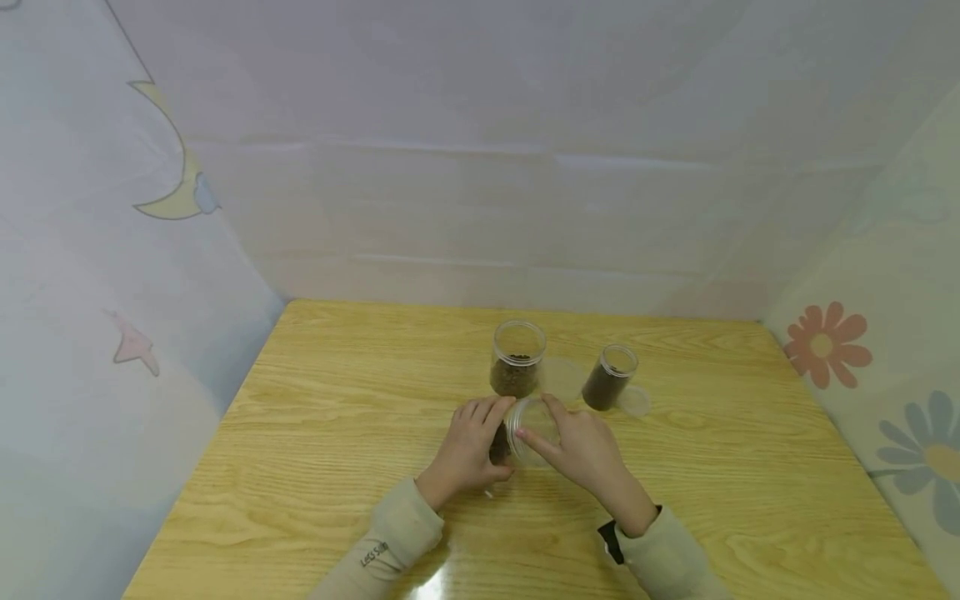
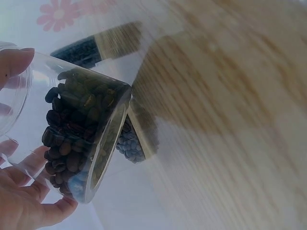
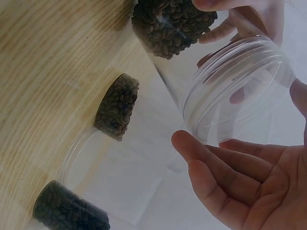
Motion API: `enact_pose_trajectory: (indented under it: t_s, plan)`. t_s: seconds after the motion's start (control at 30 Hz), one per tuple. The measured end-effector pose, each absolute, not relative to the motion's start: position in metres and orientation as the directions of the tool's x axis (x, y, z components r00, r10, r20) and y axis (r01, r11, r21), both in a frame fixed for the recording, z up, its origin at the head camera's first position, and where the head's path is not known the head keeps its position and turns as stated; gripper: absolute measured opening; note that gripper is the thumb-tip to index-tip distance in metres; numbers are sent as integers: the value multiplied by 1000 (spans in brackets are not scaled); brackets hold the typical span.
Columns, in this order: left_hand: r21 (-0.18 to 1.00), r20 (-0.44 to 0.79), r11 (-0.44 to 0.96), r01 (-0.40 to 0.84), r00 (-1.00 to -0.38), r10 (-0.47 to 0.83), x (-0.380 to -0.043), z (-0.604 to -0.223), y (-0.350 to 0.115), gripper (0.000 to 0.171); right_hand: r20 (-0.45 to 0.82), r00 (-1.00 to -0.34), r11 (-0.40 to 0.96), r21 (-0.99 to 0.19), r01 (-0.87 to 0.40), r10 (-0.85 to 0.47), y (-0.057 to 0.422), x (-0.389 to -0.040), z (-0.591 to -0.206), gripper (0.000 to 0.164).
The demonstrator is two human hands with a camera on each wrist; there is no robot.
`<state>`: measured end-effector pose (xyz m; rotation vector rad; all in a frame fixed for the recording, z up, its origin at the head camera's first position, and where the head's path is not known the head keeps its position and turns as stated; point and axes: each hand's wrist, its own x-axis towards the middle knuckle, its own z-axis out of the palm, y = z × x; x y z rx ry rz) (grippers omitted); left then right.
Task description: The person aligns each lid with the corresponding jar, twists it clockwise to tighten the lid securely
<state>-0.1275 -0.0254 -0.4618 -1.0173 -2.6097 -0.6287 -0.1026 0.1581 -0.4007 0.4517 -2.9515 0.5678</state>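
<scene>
My left hand (image 1: 467, 448) grips a clear plastic jar (image 2: 79, 124), partly filled with dark coffee beans, around its side. The jar is tilted, its mouth end toward my right hand (image 1: 590, 450). My right thumb and fingers hold the clear round lid (image 1: 540, 427) at that end by its edge. In the right wrist view, ridged rings circle the jar's end between thumb and fingers (image 3: 225, 177). Whether the lid is still threaded on, I cannot tell.
Behind my hands stands a wide uncovered jar (image 1: 516, 371) of beans, with a clear lid (image 1: 564, 377) lying beside it. Farther right is a narrower uncovered jar (image 1: 606, 383) with dark contents, next to a small clear lid (image 1: 636, 402). All rest on the wooden table (image 1: 337, 400).
</scene>
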Motion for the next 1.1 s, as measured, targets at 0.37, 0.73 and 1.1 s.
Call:
enact_pose_trajectory:
  t_s: [0.37,0.73,1.1]
  plan:
    - [265,404,671,693,-712,575,-128,-463,-24,97,155,-949,885,-346,-312,-274,159,-104,-402,68]
    - [265,394,670,694,-712,581,-128,-463,-25,96,82,-968,901,-355,-249,-236,158,-103,-398,67]
    - [277,384,672,687,-720,578,-128,-466,-26,98,166,-904,792,-439,-425,-393,171,-102,-402,71]
